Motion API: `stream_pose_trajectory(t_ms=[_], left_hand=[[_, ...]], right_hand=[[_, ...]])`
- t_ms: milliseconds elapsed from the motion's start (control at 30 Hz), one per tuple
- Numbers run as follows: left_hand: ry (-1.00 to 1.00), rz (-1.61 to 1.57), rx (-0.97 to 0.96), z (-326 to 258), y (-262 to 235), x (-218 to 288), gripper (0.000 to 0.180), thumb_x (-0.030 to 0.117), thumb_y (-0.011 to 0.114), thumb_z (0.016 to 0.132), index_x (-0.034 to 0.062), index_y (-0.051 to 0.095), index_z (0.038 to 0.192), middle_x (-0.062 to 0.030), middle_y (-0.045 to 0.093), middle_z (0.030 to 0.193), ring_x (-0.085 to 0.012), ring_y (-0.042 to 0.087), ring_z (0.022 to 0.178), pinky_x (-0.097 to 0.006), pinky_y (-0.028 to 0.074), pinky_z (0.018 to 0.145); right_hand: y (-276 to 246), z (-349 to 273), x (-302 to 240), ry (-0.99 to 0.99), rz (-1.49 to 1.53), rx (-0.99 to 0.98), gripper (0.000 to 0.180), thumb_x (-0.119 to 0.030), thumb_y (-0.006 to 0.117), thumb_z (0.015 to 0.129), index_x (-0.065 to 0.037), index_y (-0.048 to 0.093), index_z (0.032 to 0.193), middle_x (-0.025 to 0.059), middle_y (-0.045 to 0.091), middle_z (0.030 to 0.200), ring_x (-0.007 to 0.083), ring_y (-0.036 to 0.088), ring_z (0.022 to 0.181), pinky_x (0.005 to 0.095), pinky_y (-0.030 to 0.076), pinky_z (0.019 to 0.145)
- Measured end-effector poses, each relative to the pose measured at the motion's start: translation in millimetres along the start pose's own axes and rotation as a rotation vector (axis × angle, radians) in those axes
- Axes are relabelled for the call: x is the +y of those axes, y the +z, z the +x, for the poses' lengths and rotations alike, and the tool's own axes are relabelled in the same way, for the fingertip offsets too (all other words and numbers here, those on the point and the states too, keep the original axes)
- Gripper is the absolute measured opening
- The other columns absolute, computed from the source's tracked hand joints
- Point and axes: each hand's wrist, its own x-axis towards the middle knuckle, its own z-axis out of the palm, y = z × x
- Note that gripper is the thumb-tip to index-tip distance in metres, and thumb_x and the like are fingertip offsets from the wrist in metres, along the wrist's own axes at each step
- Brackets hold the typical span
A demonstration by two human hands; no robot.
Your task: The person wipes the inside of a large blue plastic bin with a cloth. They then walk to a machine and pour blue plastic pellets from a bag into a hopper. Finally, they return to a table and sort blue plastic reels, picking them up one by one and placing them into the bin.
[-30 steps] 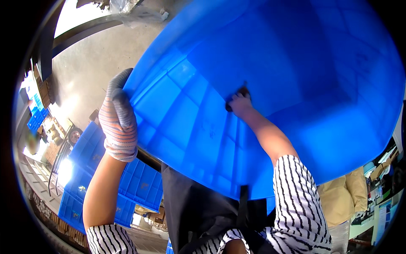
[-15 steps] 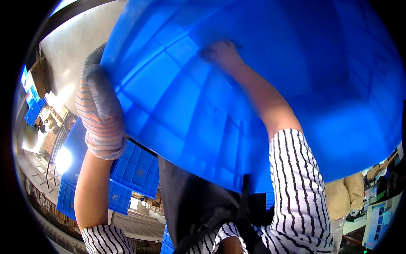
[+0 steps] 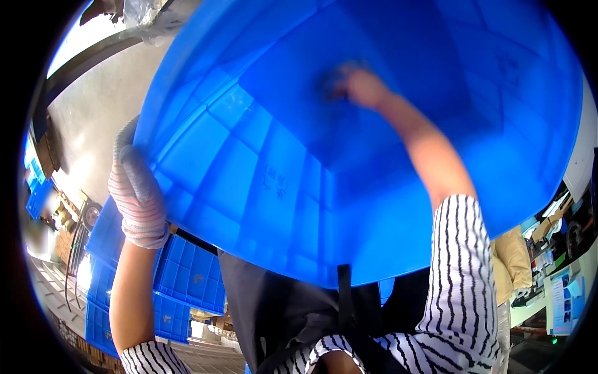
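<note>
- Across the head view, a large blue crate (image 3: 233, 193) spreads wide, its inside facing the camera.
- At the crate's left edge, the gloved left hand (image 3: 138, 193) grips the rim.
- Inside the crate, the bare right hand (image 3: 367, 86) is blurred, a dark thing (image 3: 334, 87) at its fingers; whether it grips this, I cannot tell.
- Below the crate's left side, smaller-looking blue crates (image 3: 190, 268) stand stacked.
</note>
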Motion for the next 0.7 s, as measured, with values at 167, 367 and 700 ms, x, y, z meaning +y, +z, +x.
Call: stream_pose_trajectory(t_ms=[167,367,700], left_hand=[[-0.092,-0.042,0.069,-0.3,2.2,-8.7,0.074,0.061,0.025,0.093,-0.0029,0.05,0.122,-0.0139,0.059,0.109,-0.0201,0.054,0.102,-0.032,0.04,0.091],[-0.147,0.051,0.068,0.9,-0.4,-8.7,0.069,0.057,0.023,0.095,0.0,0.051,0.122,-0.0148,0.06,0.107,-0.0202,0.055,0.1,-0.031,0.041,0.09],[-0.02,-0.047,-0.031,-3.9,-0.3,-15.3,0.063,0.051,0.025,0.096,-0.0007,0.051,0.121,-0.0154,0.06,0.109,-0.0226,0.056,0.101,-0.033,0.042,0.091]], right_hand=[[-22.6,89.3,34.9,0.306,0.001,0.424,0.035,-0.026,0.052,0.085,-0.028,0.059,0.119,0.0043,0.043,0.136,0.0282,0.035,0.129,0.0494,0.027,0.104],[96.4,-4.9,-73.5,-0.002,0.353,0.189,0.027,-0.02,0.047,0.086,-0.018,0.06,0.111,0.0083,0.051,0.124,0.0284,0.048,0.115,0.0475,0.039,0.095],[-36.6,-66.5,8.4,0.345,-0.111,-0.073,0.03,-0.027,0.054,0.082,-0.02,0.061,0.111,0.0089,0.054,0.122,0.029,0.044,0.12,0.0474,0.035,0.099]])
